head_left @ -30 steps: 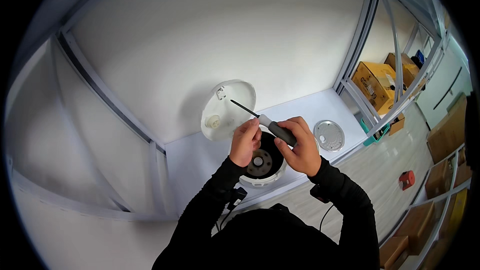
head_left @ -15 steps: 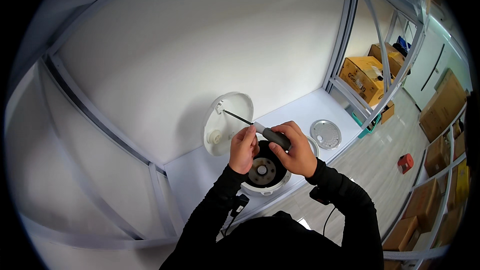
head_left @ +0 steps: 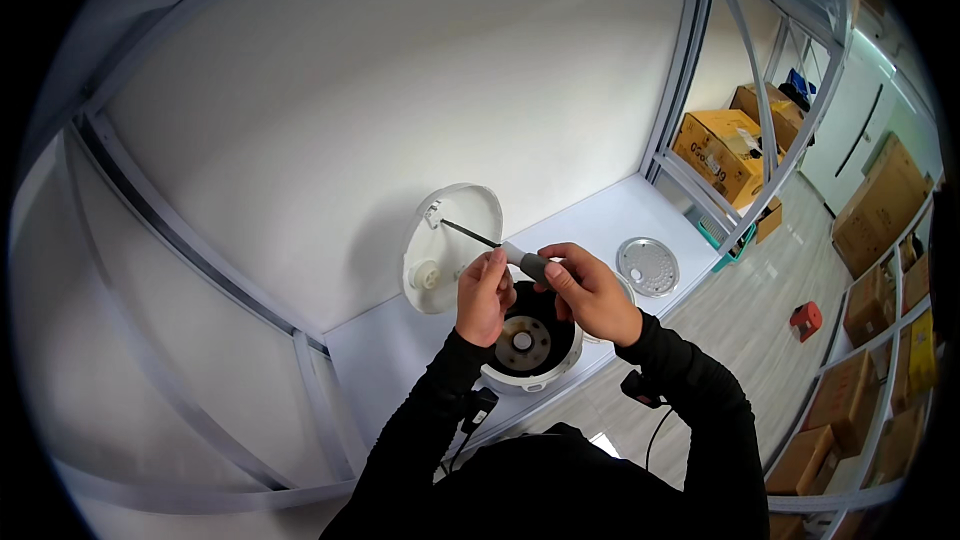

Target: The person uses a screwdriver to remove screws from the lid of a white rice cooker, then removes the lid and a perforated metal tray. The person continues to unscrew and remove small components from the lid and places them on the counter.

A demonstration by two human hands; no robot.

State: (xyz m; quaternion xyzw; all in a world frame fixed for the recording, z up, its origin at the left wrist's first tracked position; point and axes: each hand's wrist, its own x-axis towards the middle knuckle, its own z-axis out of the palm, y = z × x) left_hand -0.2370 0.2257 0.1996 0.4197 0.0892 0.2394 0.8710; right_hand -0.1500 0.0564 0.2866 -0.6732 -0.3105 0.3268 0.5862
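Note:
My right hand (head_left: 590, 292) is wrapped round the dark grey handle of a screwdriver (head_left: 512, 253). The fingers of my left hand (head_left: 484, 298) pinch the tool's light front part, where the dark shaft comes out. The shaft slants up to the left, and its tip is at the upper part of a raised white lid (head_left: 478, 202), by a small fitting there. Below my hands stands an open rice cooker (head_left: 521, 382), white outside and dark inside, with a round heating plate (head_left: 536, 352) at its bottom. My right forearm and hand cover part of its rim.
A round silver perforated plate (head_left: 648, 266) lies on the white table (head_left: 380, 345), to the right. Behind is a white wall; grey frame posts (head_left: 680, 70) bound the table. Cardboard boxes (head_left: 722, 148), a teal crate (head_left: 733, 252) and a red object (head_left: 806, 321) are at right.
My right hand has shifted its hold on the handle, its fingers now curled further round it. The screwdriver tip stays near the same place on the lid. The whole view has shifted slightly.

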